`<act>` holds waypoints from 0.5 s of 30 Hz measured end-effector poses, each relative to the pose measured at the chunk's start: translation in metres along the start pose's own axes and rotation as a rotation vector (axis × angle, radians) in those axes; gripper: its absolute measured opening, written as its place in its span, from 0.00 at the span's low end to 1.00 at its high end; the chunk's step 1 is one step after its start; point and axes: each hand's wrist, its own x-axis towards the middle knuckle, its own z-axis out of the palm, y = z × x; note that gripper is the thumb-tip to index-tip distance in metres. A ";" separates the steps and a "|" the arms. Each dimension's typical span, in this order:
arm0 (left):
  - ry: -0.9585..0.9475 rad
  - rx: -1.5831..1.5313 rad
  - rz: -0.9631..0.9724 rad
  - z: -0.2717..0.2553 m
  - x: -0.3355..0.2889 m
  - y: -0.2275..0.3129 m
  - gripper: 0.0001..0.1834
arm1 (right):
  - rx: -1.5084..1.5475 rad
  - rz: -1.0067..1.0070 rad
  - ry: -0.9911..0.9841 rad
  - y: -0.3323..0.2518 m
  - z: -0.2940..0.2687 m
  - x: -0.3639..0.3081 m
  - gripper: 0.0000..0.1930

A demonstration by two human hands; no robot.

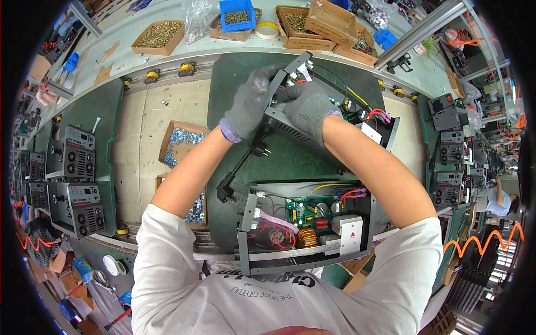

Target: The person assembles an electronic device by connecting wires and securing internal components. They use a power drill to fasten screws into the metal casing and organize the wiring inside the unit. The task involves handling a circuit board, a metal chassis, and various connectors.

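An open welding machine housing [290,125] lies on the green work board, its dark end panel [286,75] tilted up at the left. My left hand [248,103], in a grey glove, is closed at the outer face of that panel, its fingertips partly hidden. On the inner side, my gloved right hand [310,107] reaches in with curled fingers; what they hold is hidden. White connectors [304,70] and red wires show just beyond it. A black power cord with a plug [260,149] trails from the panel. Nearer me stands a second open housing [307,258] with a green circuit board [304,211].
Cardboard trays of screws [181,142] sit left of the board. Along the back are a box of brass-coloured fasteners [160,37] and a blue bin [237,15]. Assembled machines stand at the left [84,204] and right [451,146]. An orange coiled hose [484,245] hangs at the right.
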 end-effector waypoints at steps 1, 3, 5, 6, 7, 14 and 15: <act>0.019 0.021 0.032 0.000 -0.001 -0.003 0.35 | -0.003 0.017 0.015 -0.002 0.001 -0.002 0.14; 0.053 0.063 0.096 0.001 -0.001 -0.005 0.35 | -0.010 0.041 0.037 -0.005 0.003 -0.004 0.15; 0.038 0.126 0.081 0.001 -0.002 -0.002 0.42 | -0.019 0.053 0.049 -0.006 0.003 -0.005 0.16; 0.033 0.159 0.071 0.001 -0.003 0.001 0.45 | -0.036 0.053 0.044 -0.009 0.002 -0.006 0.16; 0.039 0.150 0.069 0.001 -0.003 0.003 0.45 | -0.054 0.052 0.039 -0.013 0.000 -0.008 0.16; 0.044 -0.060 0.072 0.002 -0.004 0.006 0.46 | -0.226 -0.008 0.001 -0.023 -0.002 -0.008 0.17; 0.044 -0.031 0.077 0.002 -0.004 0.008 0.46 | -0.173 0.003 -0.008 -0.021 -0.001 -0.007 0.17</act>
